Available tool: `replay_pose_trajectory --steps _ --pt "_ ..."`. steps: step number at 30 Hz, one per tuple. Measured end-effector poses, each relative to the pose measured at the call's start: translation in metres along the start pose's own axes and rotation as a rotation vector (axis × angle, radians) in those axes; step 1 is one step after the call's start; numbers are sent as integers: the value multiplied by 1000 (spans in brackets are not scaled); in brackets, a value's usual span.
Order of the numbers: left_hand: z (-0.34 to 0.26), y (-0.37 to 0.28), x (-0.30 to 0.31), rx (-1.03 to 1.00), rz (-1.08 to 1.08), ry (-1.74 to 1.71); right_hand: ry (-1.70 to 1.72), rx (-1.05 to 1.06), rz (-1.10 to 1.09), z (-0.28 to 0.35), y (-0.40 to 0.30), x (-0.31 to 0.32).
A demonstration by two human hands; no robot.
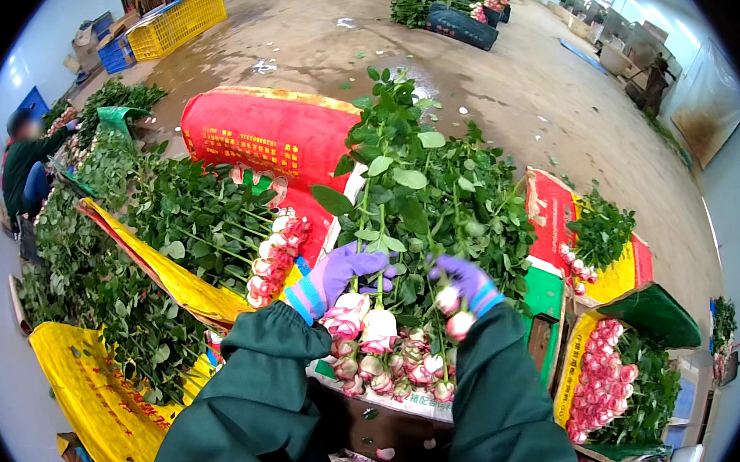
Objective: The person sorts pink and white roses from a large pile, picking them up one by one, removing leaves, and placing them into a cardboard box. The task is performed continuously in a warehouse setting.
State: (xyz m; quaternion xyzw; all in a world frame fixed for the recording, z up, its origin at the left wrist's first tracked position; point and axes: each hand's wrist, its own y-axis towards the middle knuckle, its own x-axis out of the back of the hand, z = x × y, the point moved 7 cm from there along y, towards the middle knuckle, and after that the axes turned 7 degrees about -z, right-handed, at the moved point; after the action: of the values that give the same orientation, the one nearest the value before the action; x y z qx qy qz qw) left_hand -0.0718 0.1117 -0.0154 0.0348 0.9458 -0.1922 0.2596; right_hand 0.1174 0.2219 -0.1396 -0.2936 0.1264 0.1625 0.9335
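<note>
Both hands wear purple gloves with light cuffs. My left hand (347, 274) is closed around the stems of a few pink-and-white roses (377, 330), just above their blooms, with the leafy stems pointing away from me. My right hand (459, 279), slightly blurred, is at the stems of paler rose blooms (460, 325); whether its fingers grip them is unclear. Beneath both hands lies a pile of cut roses (421, 365), blooms towards me, on a sack-covered stand (412, 407). The pile's green foliage (473, 202) spreads out beyond the hands.
At left, more roses (277, 259) lie beside a yellow sack (169, 268) and a red sack (269, 134). Sack-wrapped roses (598, 382) stand at right. A person (27, 162) crouches at far left. Yellow crates (180, 24) and a dark bundle (461, 26) are farther back.
</note>
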Motion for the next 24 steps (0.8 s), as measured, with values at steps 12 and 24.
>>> replay_pose_trajectory --steps 12,24 --pt "87 32 5 94 13 -53 -358 414 44 116 -168 -46" --pt "193 -16 4 284 -358 294 -302 -275 -75 -85 -189 -33"
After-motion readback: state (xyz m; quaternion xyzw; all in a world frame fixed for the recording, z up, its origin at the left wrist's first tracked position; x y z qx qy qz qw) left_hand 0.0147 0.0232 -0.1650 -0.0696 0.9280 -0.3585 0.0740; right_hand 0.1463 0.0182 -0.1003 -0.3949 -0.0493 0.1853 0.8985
